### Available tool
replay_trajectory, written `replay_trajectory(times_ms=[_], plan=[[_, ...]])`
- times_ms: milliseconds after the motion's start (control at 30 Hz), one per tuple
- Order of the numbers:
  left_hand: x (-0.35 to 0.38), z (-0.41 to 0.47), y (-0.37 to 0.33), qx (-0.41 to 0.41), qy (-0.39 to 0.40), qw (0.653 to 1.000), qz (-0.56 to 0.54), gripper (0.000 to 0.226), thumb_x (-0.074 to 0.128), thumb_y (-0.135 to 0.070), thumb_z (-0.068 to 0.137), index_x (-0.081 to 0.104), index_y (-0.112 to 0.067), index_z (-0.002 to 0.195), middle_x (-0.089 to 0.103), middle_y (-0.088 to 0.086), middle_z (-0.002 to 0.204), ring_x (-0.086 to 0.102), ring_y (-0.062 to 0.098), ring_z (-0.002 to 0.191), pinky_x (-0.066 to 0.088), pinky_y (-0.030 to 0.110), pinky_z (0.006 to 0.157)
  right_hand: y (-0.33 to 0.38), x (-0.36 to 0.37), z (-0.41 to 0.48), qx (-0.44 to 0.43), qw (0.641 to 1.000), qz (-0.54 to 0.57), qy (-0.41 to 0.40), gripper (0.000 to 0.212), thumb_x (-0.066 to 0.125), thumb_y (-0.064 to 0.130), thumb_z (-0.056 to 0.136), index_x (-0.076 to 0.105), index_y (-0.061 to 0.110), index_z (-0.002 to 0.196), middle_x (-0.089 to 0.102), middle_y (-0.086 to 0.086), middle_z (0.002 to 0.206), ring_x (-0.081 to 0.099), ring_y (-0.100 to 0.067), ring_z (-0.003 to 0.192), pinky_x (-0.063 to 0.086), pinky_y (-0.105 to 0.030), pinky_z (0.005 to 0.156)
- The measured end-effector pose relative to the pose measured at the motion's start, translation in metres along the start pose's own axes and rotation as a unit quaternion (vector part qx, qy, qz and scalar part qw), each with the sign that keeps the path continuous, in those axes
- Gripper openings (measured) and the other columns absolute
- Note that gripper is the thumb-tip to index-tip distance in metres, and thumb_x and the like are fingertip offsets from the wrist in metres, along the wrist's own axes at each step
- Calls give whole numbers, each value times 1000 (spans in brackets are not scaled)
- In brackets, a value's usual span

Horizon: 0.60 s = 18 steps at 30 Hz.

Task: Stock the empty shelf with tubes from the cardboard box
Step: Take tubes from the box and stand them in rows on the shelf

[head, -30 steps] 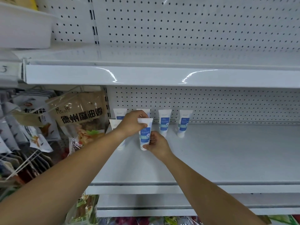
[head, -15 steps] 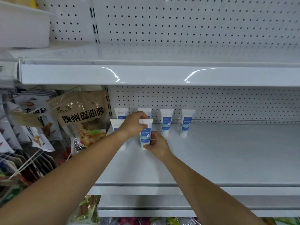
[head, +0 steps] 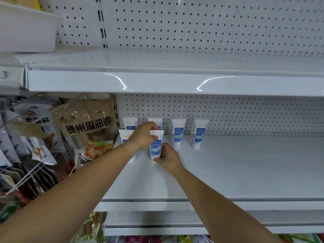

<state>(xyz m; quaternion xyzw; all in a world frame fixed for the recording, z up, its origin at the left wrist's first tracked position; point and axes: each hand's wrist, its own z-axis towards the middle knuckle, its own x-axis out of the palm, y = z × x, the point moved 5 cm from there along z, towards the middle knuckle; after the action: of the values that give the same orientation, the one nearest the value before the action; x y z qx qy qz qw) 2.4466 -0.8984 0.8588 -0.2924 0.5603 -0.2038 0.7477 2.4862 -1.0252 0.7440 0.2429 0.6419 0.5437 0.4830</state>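
Note:
A white tube with a blue label (head: 156, 148) stands cap-down on the white shelf (head: 228, 169), in a front row. My left hand (head: 142, 135) pinches its flat top edge. My right hand (head: 169, 159) grips its lower end near the cap. Another front-row tube (head: 125, 136) stands just left, partly hidden by my left wrist. Along the pegboard back stand several more tubes, among them one (head: 178, 133) and one (head: 199, 133) to the right. The cardboard box is out of view.
An upper white shelf (head: 175, 83) overhangs the work area. Hanging snack bags (head: 87, 128) crowd the section to the left. A white bin (head: 26, 28) sits top left. A lower shelf edge (head: 192, 230) shows below, with colourful packs beneath.
Both hands have stayed on the same tube, which stays standing in the front row; only the camera has shifted slightly.

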Motion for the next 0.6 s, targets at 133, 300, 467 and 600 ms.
replay_trajectory(times_ms=[133, 300, 467, 600], plan=[[-1, 0, 0, 3, -3, 1000, -3, 21, 70, -7, 86, 65, -17, 104, 65, 1, 109, 60, 17, 97, 42, 24, 75, 1, 0, 0, 1, 1000, -4, 2, 44, 81, 11, 77, 54, 20, 110, 68, 5, 106, 67, -13, 95, 53, -22, 86], [-3, -1, -1, 6, 2, 1000, 0, 20, 70, -7, 86, 66, -16, 103, 66, 0, 108, 61, 16, 98, 46, 25, 77, -2, 2, 0, 2, 1000, 0, 7, 45, 81, 11, 76, 55, 19, 112, 68, 6, 108, 67, -10, 95, 54, -22, 86], [-5, -2, -5, 11, 6, 1000, 7, 21, 70, -8, 85, 66, -17, 103, 65, -4, 105, 60, 14, 98, 47, 25, 79, -6, 0, 2, 0, 1000, -18, 17, 45, 82, 12, 72, 60, 18, 110, 72, 4, 104, 70, -11, 94, 56, -35, 92], [-10, -4, -9, 5, 14, 1000, 12, 29, 74, -6, 80, 68, -18, 105, 65, -5, 105, 61, 13, 99, 50, 26, 83, 3, -14, -2, -1, 997, -65, 38, 52, 83, 14, 73, 59, 15, 120, 70, 0, 110, 67, -13, 99, 53, -31, 96]])
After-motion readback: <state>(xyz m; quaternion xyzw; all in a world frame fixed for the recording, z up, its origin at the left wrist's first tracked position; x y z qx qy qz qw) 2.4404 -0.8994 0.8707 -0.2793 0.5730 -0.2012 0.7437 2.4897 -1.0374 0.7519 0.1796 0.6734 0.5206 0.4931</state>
